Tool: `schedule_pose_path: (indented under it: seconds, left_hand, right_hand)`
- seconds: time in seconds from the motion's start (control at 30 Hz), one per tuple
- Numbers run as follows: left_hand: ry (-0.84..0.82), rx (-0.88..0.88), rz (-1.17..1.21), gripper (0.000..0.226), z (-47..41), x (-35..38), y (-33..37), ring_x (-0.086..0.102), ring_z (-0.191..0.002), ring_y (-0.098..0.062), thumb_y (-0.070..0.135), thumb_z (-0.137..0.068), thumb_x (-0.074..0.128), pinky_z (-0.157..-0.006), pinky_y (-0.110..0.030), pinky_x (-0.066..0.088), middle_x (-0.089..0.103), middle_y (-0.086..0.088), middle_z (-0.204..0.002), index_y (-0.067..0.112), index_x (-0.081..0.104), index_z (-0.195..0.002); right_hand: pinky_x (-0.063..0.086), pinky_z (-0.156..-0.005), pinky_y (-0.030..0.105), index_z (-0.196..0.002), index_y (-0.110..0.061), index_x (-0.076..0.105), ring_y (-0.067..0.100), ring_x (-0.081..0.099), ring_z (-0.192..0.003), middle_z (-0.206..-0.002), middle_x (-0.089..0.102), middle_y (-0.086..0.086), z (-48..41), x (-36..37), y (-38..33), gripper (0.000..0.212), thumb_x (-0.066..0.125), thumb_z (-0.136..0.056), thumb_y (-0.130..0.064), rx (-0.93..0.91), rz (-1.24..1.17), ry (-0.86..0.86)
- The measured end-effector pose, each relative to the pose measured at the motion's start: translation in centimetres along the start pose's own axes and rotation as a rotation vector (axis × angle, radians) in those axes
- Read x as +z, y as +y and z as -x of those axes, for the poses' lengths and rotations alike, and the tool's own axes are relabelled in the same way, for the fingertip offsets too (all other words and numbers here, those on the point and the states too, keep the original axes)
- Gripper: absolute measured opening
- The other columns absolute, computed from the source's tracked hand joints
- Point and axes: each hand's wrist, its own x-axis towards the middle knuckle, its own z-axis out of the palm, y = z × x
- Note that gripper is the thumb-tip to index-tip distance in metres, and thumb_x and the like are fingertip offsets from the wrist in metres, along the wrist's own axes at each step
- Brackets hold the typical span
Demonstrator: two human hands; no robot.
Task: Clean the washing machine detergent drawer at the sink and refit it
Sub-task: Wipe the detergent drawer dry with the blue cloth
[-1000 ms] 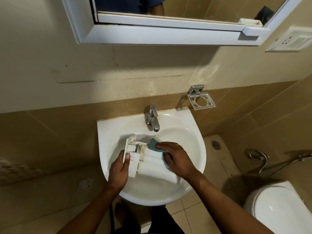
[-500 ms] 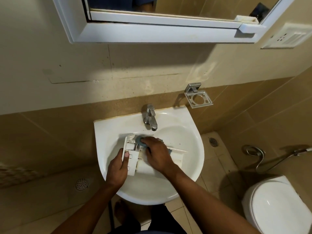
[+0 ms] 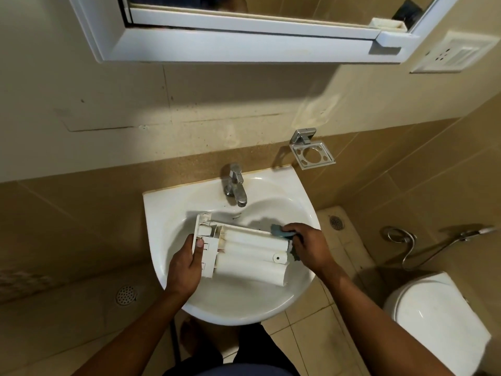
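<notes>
A white detergent drawer (image 3: 244,253) lies across the bowl of the white sink (image 3: 168,213), its underside with rounded channels facing up. My left hand (image 3: 187,264) grips its front panel at the left end, thumb on top. At the drawer's right end, my right hand (image 3: 306,245) holds a blue-grey cloth (image 3: 279,230) against the edge. The chrome tap (image 3: 235,188) stands behind the drawer; no water shows running from it.
A chrome wall holder (image 3: 311,153) hangs right of the sink. A white toilet (image 3: 439,321) sits at the lower right, with a hand-spray hose (image 3: 423,240) on the wall above it. A mirror cabinet (image 3: 244,31) hangs overhead. Floor drains (image 3: 126,294) show beside the sink.
My right hand has slid with the cloth from the drawer's left end near the front panel to its right end. My left hand keeps its grip on the front panel.
</notes>
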Motion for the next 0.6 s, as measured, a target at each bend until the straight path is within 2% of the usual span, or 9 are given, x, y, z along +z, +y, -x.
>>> schedule_pose_path:
  seconds: [0.03, 0.07, 0.17, 0.3, 0.37, 0.4, 0.47, 0.6]
  left_hand:
    - [-0.003, -0.007, -0.002, 0.035, 0.0, 0.0, 0.1, 0.07, -0.083, -0.009, 0.058, -0.106, 0.029, -0.076, -0.037, 0.059, 0.069, 0.017, -0.09, 0.036, 0.051, -0.121]
    - [-0.007, -0.016, 0.004, 0.036, 0.0, 0.0, 0.2, 0.07, -0.082, -0.009, 0.057, -0.105, 0.029, -0.076, -0.036, 0.058, 0.069, 0.017, -0.09, 0.034, 0.052, -0.122]
    - [-0.015, -0.03, 0.019, 0.045, 0.1, -0.1, 0.5, 0.069, -0.082, -0.005, 0.052, -0.101, 0.03, -0.073, -0.029, 0.056, 0.068, 0.017, -0.09, 0.027, 0.054, -0.129]
    - [-0.022, -0.038, 0.023, 0.048, 0.1, -0.1, 0.5, 0.067, -0.082, -0.003, 0.052, -0.1, 0.029, -0.072, -0.024, 0.054, 0.068, 0.017, -0.089, 0.025, 0.055, -0.129]
    - [-0.024, -0.033, 0.02, 0.049, 0.1, -0.2, 0.4, 0.066, -0.083, -0.001, 0.051, -0.1, 0.029, -0.072, -0.021, 0.052, 0.069, 0.014, -0.092, 0.024, 0.056, -0.132]
    - [-0.019, -0.029, 0.02, 0.051, 0.0, -0.1, 0.4, 0.067, -0.083, -0.003, 0.051, -0.101, 0.029, -0.073, -0.023, 0.053, 0.07, 0.011, -0.095, 0.023, 0.056, -0.134]
    - [-0.008, -0.024, 0.027, 0.056, 0.1, -0.1, 0.3, 0.068, -0.085, -0.01, 0.051, -0.101, 0.029, -0.077, -0.028, 0.055, 0.071, 0.005, -0.101, 0.019, 0.056, -0.138]
    - [-0.001, -0.017, 0.023, 0.059, 0.1, 0.0, 0.3, 0.068, -0.086, -0.01, 0.052, -0.099, 0.029, -0.074, -0.021, 0.052, 0.071, 0.003, -0.106, 0.017, 0.055, -0.139]
  right_hand:
    - [0.06, -0.069, 0.035, -0.112, -0.021, 0.075, 0.01, 0.071, -0.07, -0.092, 0.075, -0.006, 0.1, -0.2, 0.4, 0.041, 0.051, -0.09, 0.004, 0.058, 0.027, 0.011]
    - [0.059, -0.069, 0.034, -0.112, -0.023, 0.075, 0.016, 0.072, -0.072, -0.089, 0.076, -0.005, 0.2, -0.3, 0.4, 0.042, 0.051, -0.089, 0.003, 0.097, 0.077, 0.029]
    - [0.056, -0.083, 0.03, -0.114, -0.025, 0.074, 0.022, 0.071, -0.097, -0.107, 0.077, -0.004, 0.5, 0.5, -1.8, 0.046, 0.052, -0.085, 0.003, 0.106, 0.137, 0.094]
    - [0.044, -0.104, 0.024, -0.125, -0.02, 0.072, 0.017, 0.062, -0.116, -0.125, 0.072, 0.0, 1.7, 4.5, -7.4, 0.052, 0.057, -0.086, 0.01, -0.097, 0.123, 0.145]
    - [0.042, -0.113, 0.031, -0.132, -0.023, 0.067, 0.024, 0.06, -0.123, -0.136, 0.066, 0.0, 1.8, 6.8, -9.4, 0.054, 0.057, -0.088, 0.007, -0.191, 0.116, 0.098]
    - [0.044, -0.113, 0.037, -0.135, -0.024, 0.064, 0.028, 0.059, -0.127, -0.14, 0.063, 0.001, 1.7, 7.8, -10.4, 0.055, 0.056, -0.089, 0.005, -0.219, 0.106, 0.064]
    - [0.047, -0.11, 0.039, -0.137, -0.019, 0.062, 0.029, 0.058, -0.129, -0.143, 0.062, 0.005, 1.3, 9.1, -12.1, 0.053, 0.055, -0.09, 0.005, -0.268, 0.084, 0.038]
    - [0.048, -0.112, 0.039, -0.142, -0.01, 0.059, 0.029, 0.055, -0.135, -0.146, 0.059, 0.011, 1.9, 8.9, -12.3, 0.055, 0.06, -0.089, 0.006, -0.38, 0.1, -0.009]
